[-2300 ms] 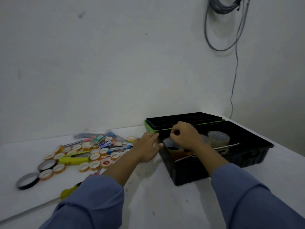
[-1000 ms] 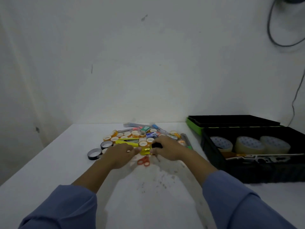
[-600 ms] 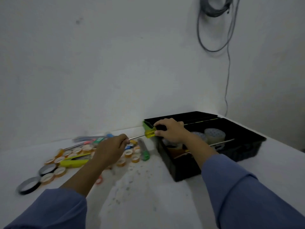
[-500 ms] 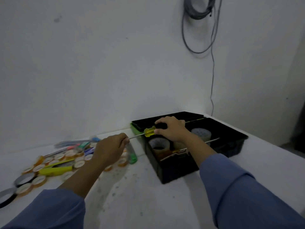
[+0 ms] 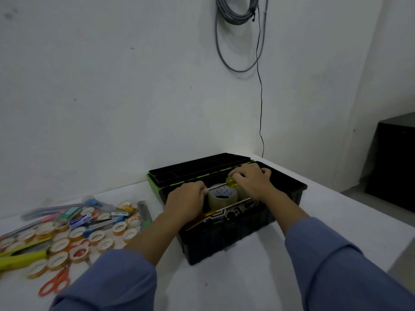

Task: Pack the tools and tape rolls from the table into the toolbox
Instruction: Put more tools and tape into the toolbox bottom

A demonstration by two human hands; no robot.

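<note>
A black toolbox (image 5: 226,241) with a green-edged open lid stands on the white table (image 5: 235,286). Over its open top both hands hold a screwdriver (image 5: 230,183) with a yellow handle. My right hand (image 5: 251,180) grips the handle end. My left hand (image 5: 187,202) holds the metal shaft's tip. Under the screwdriver a wide brownish tape roll (image 5: 221,198) sits in the box. Many small orange-and-white tape rolls (image 5: 76,235), pens and tools lie in a heap at the left.
Orange scissors (image 5: 55,282) and a yellow-handled tool (image 5: 22,258) lie at the table's front left. A grey-green tool (image 5: 144,213) lies next to the box. A coiled cable (image 5: 238,34) hangs on the wall. A dark cabinet (image 5: 393,162) stands at the right.
Both hands have carried the yellow-handled screwdriver from the pile at the left to above the open toolbox. It hangs lower now, just over the tape roll.
</note>
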